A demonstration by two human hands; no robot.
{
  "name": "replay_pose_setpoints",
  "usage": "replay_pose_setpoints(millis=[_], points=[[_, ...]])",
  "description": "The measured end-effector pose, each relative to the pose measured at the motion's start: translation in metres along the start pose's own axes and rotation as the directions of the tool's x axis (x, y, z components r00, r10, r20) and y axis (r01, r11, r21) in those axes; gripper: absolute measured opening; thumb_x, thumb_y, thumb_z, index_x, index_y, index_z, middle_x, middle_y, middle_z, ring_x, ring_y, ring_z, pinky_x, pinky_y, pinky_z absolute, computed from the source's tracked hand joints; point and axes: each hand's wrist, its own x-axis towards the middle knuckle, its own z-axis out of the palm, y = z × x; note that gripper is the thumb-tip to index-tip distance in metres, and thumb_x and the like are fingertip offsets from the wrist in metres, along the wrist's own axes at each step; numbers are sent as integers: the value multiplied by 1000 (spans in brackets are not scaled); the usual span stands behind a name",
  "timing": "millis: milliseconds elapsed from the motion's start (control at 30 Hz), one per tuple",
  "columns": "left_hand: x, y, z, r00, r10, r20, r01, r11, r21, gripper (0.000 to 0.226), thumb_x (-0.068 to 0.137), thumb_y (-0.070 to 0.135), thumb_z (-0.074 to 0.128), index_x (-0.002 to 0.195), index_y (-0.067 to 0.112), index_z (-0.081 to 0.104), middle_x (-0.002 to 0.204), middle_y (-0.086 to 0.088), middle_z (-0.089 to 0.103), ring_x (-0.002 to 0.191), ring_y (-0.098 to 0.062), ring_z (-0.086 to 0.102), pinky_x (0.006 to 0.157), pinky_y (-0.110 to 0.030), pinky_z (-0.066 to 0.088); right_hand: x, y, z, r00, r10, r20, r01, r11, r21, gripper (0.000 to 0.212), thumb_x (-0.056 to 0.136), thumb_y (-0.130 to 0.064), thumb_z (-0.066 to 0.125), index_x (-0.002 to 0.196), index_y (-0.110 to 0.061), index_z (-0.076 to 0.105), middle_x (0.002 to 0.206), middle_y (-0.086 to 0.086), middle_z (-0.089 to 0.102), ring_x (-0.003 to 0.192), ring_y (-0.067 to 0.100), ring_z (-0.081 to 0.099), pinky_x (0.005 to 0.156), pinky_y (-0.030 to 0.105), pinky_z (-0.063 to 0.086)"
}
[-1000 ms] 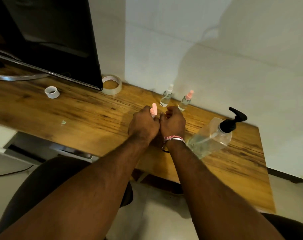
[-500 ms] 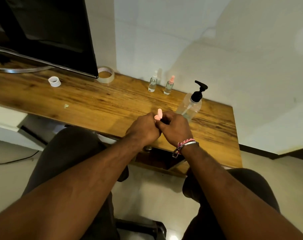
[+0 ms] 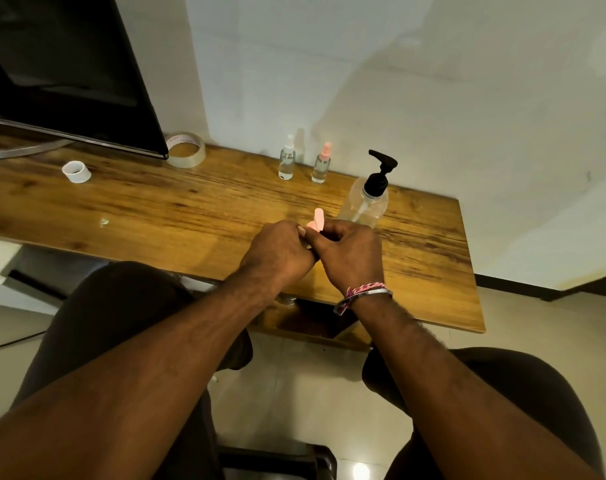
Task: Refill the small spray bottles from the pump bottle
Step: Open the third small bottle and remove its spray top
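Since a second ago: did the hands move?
Yes: left hand and right hand drew back toward the person; the pump bottle, then beside them, now stands beyond.

Pink spray cap [image 3: 318,220] pokes up between the hands, black pump head [image 3: 381,169] on the clear pump bottle [image 3: 365,206], streaky honey-brown grain across the desk [image 3: 190,209], pink-and-white braided wristband [image 3: 365,289].

Both hands, left [image 3: 277,252] and right [image 3: 351,252], have drawn back from the wall toward the desk's [image 3: 190,209] near edge.
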Motion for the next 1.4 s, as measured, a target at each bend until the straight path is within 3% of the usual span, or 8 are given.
replay_pose_setpoints(millis=[233,400,700,900,1033,1133,1267,1400], points=[[8,0,-5,998,54,21,-52,997,-50,11,94,22,71,102,15,76,81,-2,71,73,-19,70,58,-30,55,1,5,8,990,-123,-74,118,991,-65,16,89,-35,77,95,-22,82,81,-10,77,75,1,69,66,28,59],[4,0,-16,991,80,103,-70,992,-103,13,89,18,73,102,16,77,78,-3,73,71,-20,71,56,-29,50,-2,4,5,979,-193,-65,189,980,-57,20,90,-36,76,102,-21,82,86,-10,78,79,-1,70,65,14,53],[-4,0,-28,977,109,183,-82,985,-149,5,83,15,79,80,16,74,67,-3,70,57,-16,61,53,-32,48,-5,4,-6,944,-329,-5,329,944,-27,25,90,-35,77,109,-18,80,100,-9,79,94,-2,71,78,11,54],[-6,5,-19,993,96,65,-94,995,-37,13,88,28,79,91,16,76,77,0,72,71,-18,70,65,-37,63,-7,0,-2,983,-159,-90,153,985,-77,29,85,-52,76,93,-23,77,78,-17,70,74,-4,66,61,8,47],[-9,12,-17,996,78,-31,-76,994,73,25,90,42,78,80,23,66,75,4,67,71,-14,66,62,-31,58,-6,-1,-1,989,-79,-121,77,997,-21,35,80,-55,80,91,-22,78,77,-13,69,75,3,67,64,26,57],[-10,11,-18,996,86,-18,-85,996,40,28,86,46,82,74,31,62,74,6,68,71,-13,66,63,-30,58,-2,0,-1,992,-57,-114,61,998,27,34,78,-51,83,90,-20,79,80,-10,72,76,6,68,66,31,59],[-9,9,-19,994,110,22,-108,993,-52,33,85,40,84,65,32,60,69,6,68,67,-14,67,58,-27,51,-4,-4,-2,987,-87,-135,92,995,31,26,79,-47,85,89,-23,82,73,-16,70,73,-2,67,57,16,52],[-8,8,-22,986,147,74,-136,982,-131,30,84,33,86,64,33,63,63,8,68,61,-10,66,54,-25,47,-4,-3,-5,990,-95,-104,103,992,70,26,80,-43,85,97,-23,83,73,-26,67,77,-11,67,60,6,47]])
